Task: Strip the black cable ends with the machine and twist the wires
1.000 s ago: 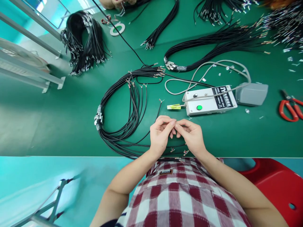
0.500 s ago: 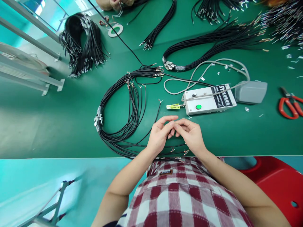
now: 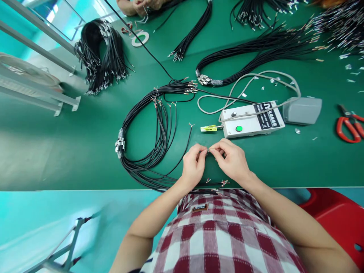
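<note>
My left hand [image 3: 193, 163] is closed in a pinch over the green table, its fingertips almost meeting those of my right hand [image 3: 231, 157], which pinches too. A tiny pale and dark tip [image 3: 208, 150] shows between them, too small to name. Left of my hands lies a looped bundle of black cables [image 3: 133, 110], gathered by metal connectors [image 3: 120, 143]. Some cables pass below my left hand, and their split wire ends [image 3: 224, 182] show near the table edge. One separate cable end [image 3: 191, 125] fans out in bare strands just beyond my left hand.
Beyond my hands stands a white box with a green button [image 3: 239, 128] and a yellow-green tip [image 3: 209, 129]. Beside it are a grey pedal-like block [image 3: 303, 110] and red-handled cutters [image 3: 349, 127]. More cable bundles [image 3: 102, 57] lie around. Another person's hands [image 3: 146, 5] work at the far edge.
My fingers have drawn from a loose overlap into two tight pinches, slightly apart. The left fingers curled in, and the tiny tip between the hands now shows.
</note>
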The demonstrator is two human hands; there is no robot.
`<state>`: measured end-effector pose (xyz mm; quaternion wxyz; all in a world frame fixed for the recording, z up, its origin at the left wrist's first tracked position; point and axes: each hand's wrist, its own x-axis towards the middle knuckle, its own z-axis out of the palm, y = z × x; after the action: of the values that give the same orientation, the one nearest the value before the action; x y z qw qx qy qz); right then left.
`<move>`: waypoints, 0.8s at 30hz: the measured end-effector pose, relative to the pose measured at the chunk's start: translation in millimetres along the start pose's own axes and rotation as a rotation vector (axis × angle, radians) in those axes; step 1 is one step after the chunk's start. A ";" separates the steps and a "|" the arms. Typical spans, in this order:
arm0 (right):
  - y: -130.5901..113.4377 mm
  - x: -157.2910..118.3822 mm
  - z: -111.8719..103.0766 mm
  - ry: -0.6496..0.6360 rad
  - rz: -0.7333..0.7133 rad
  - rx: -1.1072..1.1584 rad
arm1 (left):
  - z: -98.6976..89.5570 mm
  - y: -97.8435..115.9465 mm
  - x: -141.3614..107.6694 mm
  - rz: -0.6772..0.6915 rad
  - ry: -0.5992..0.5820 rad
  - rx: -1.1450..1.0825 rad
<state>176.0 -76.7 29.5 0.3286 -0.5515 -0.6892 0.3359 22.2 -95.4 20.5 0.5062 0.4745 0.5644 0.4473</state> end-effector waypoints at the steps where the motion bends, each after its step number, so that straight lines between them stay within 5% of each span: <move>1: 0.0 -0.4 0.2 0.005 -0.016 -0.050 | -0.9 0.8 1.2 -0.020 -0.026 -0.015; 8: -2.2 -1.7 3.6 0.059 -0.159 -0.239 | -4.7 17.0 5.9 -0.263 -0.164 -0.252; 10: -2.2 -0.4 4.5 0.076 -0.190 -0.256 | -6.4 15.5 6.2 -0.175 -0.119 -0.156; 15: 5.1 2.1 3.7 0.085 -0.193 -0.345 | -11.4 4.4 16.2 0.295 -0.058 0.286; 24: -1.3 13.0 -1.9 0.033 -0.361 -0.666 | -18.7 6.2 31.0 0.215 -0.106 0.322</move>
<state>174.6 -64.0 32.6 0.1963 -0.5030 -0.8414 0.0215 2.9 -64.3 23.7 0.4024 0.6297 0.5471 0.3771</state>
